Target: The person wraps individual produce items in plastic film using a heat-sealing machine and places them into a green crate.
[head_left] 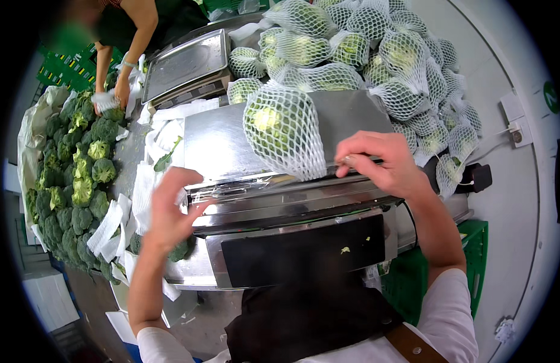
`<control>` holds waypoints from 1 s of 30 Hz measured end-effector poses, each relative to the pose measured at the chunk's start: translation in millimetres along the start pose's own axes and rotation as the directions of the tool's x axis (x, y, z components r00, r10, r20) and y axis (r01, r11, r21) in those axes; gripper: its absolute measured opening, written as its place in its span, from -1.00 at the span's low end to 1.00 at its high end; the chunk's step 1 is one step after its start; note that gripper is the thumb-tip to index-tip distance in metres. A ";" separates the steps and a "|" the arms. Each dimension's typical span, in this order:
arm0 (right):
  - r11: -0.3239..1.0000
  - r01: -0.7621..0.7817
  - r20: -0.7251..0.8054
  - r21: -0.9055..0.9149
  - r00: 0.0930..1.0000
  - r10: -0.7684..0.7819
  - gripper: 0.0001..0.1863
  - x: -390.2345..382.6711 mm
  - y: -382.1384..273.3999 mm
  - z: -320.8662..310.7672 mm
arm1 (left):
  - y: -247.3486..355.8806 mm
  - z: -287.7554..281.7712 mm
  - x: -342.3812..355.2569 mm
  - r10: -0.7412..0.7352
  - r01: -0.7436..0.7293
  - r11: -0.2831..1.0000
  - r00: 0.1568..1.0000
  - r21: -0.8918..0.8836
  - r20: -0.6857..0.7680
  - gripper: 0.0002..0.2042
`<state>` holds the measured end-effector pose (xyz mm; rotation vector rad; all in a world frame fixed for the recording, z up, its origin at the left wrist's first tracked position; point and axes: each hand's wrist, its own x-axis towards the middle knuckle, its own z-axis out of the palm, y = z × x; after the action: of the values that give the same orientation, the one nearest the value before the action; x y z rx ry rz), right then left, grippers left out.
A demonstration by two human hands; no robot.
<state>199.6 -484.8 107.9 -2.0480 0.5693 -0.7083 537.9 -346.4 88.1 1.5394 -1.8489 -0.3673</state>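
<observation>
A pale green vegetable in white foam netting (280, 130) lies on a steel plate (343, 109) atop a steel machine with a long bar (280, 202) along its front. My left hand (174, 209) is raised at the left end of the bar, thumb and fingers apart, holding nothing. My right hand (380, 163) is closed at the right of the netted vegetable, thumb and forefinger pinched near the bar; what is between them is too small to make out. A loose leafy stalk (165, 157) rests just left of the plate.
Many netted vegetables (407, 66) are piled behind and right. A metal tray on a scale (186, 66) stands at back. Broccoli heads (77, 187) and white foam strips (107, 227) lie left, where a co-worker's hands (117, 94) are busy. A green crate (476, 260) sits lower right.
</observation>
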 end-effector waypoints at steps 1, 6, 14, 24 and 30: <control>1.000 -0.024 -0.024 0.020 0.999 0.024 -0.88 -5.0 5.7 -2.0 | 0.4 18.4 -3.7 0.085 -0.090 0.988 0.995 0.125 0.044 -0.65; 1.000 -0.008 -0.059 -0.006 0.998 0.007 -0.89 -22.7 8.9 -5.2 | 4.3 88.4 -12.7 0.110 -0.089 0.894 0.994 0.439 -0.023 -0.75; 0.998 -0.062 0.288 0.013 0.956 0.056 -0.88 -70.0 -9.0 -2.4 | 16.2 63.1 -46.6 -0.345 0.338 0.917 0.938 -0.210 0.004 -0.93; 0.826 0.169 0.215 -0.537 0.975 -0.059 0.26 64.6 59.9 8.7 | -20.5 41.8 100.2 0.242 -0.232 0.970 0.953 -0.074 0.180 -0.11; 0.995 -0.077 -0.074 -0.065 0.995 0.073 0.05 49.3 47.4 45.5 | -14.0 85.7 73.3 -0.132 0.232 0.735 0.971 -0.637 0.201 0.02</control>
<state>260.1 -513.3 60.1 -2.0588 0.7166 -0.7288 487.5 -437.1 41.7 1.2014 -1.4219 -1.1231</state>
